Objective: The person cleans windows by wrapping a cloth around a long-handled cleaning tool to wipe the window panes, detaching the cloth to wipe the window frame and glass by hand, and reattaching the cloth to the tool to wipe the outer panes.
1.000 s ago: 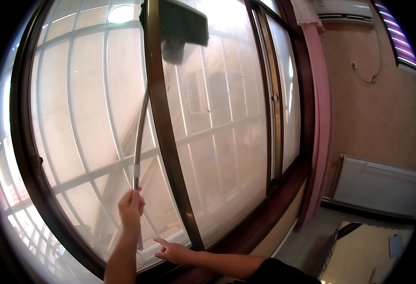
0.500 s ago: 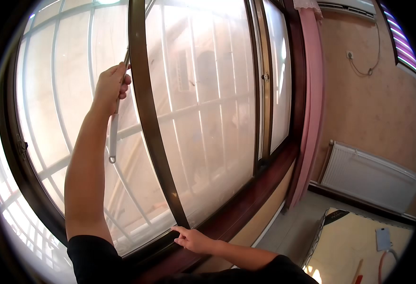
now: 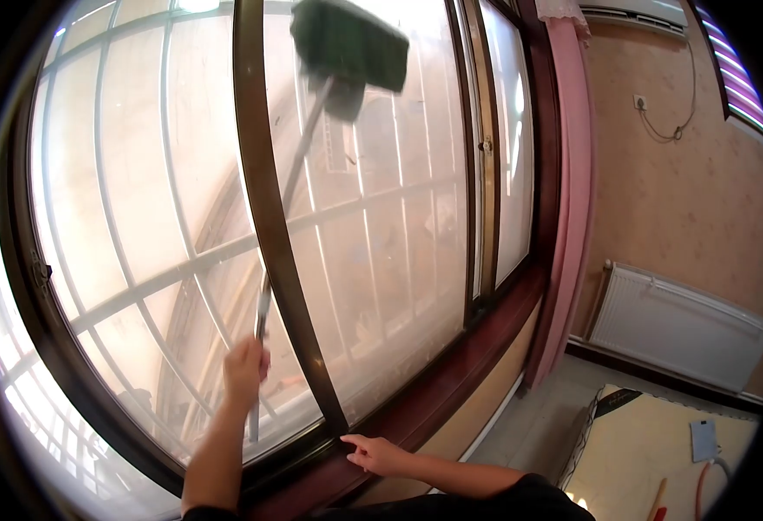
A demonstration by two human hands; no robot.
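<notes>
At the window (image 3: 399, 304), a green mop (image 3: 349, 50) is held up by the left hand (image 3: 243, 373).
Its handle (image 3: 303, 143) is grasped in closed fingers near the lower end and is partly hidden behind the upright bar (image 3: 270, 191); the mop's head is seen high beyond that bar, though whether the glass is touched cannot be told. Loosely curled, with the forefinger extended, the right hand (image 3: 374, 455) is held at the sill (image 3: 442, 373), near the bar's foot.

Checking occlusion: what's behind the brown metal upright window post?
The slim grey metal pole and a white metal crossbar pass behind the post, showing on both sides; the covered stretches, and anything else there, can't be seen.
</notes>
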